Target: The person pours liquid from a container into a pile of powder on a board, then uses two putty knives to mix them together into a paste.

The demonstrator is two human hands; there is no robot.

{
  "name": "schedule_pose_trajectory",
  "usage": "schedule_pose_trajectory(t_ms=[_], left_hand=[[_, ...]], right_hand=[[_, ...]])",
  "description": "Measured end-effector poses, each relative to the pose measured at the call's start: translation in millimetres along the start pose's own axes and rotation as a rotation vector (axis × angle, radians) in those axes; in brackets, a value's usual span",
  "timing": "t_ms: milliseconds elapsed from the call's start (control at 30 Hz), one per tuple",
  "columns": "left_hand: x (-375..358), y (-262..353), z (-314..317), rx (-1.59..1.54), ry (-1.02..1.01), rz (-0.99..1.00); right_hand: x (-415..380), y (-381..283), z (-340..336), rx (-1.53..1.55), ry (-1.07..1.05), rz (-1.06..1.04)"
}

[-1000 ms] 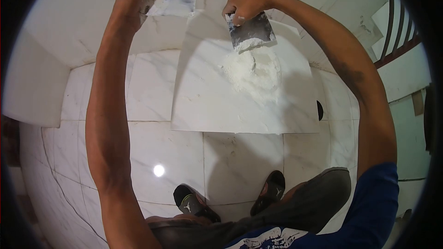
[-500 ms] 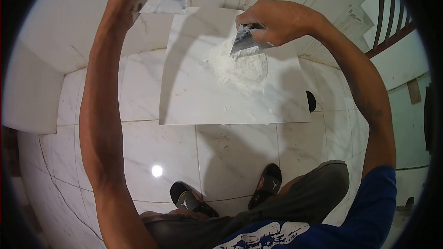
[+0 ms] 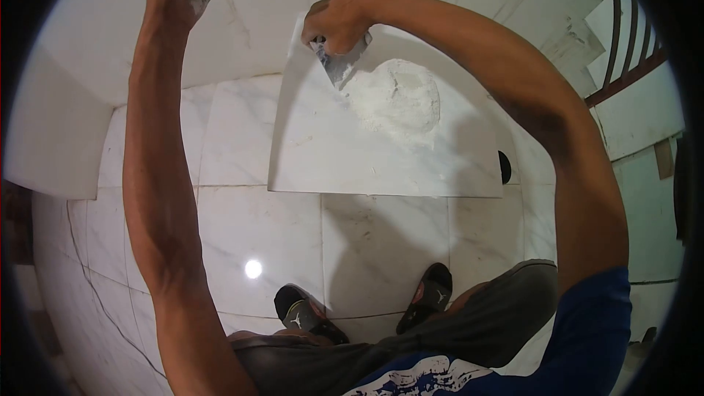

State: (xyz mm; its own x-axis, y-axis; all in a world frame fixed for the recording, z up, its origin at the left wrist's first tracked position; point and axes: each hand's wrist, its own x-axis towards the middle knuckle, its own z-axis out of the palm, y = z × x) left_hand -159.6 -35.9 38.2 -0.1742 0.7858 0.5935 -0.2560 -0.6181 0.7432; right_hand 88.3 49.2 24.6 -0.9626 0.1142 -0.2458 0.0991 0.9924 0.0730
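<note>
One scraper (image 3: pixel 339 66) has shifted left of the powder (image 3: pixel 396 99).

A loose tile (image 3: pixel 352 154) lies on the marble floor (image 3: pixel 242 227).

This looks like the inside of a house under finishing work, at the foot of a staircase. White marble floor tiles (image 3: pixel 242 227) fill the lower frame, marble-clad steps (image 3: pixel 110 51) rise across the top, and a dark stair railing (image 3: pixel 634 37) stands at upper right. A loose marble slab (image 3: pixel 330 154) carrying a heap of white powder (image 3: pixel 396 99) lies on the floor at centre.
</note>
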Motion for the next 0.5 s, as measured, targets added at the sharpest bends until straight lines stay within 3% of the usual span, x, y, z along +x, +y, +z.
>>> schedule_pose_trajectory(t_ms=[33, 100, 200, 267, 333, 500], left_hand=[[-1, -3, -10, -0.012, -0.027, 0.057], [18, -12, -49, -0.361, 0.008, -0.131], [27, -10, -80, -0.576, 0.121, -0.350], [19, -1, -60, -0.401, 0.144, -0.309], [-11, 5, 7, -0.014, 0.096, -0.099], [-10, 2, 13, 0.034, 0.151, -0.085]], right_hand=[[6, -8, -2, 0.042, -0.064, 0.048], [25, -14, 6, 0.064, -0.179, -0.008], [29, -30, 13, 0.111, -0.286, -0.063], [25, -46, 17, 0.074, -0.347, -0.131], [23, -59, 21, -0.038, -0.421, -0.243], [10, -78, 11, -0.176, -0.519, -0.147]])
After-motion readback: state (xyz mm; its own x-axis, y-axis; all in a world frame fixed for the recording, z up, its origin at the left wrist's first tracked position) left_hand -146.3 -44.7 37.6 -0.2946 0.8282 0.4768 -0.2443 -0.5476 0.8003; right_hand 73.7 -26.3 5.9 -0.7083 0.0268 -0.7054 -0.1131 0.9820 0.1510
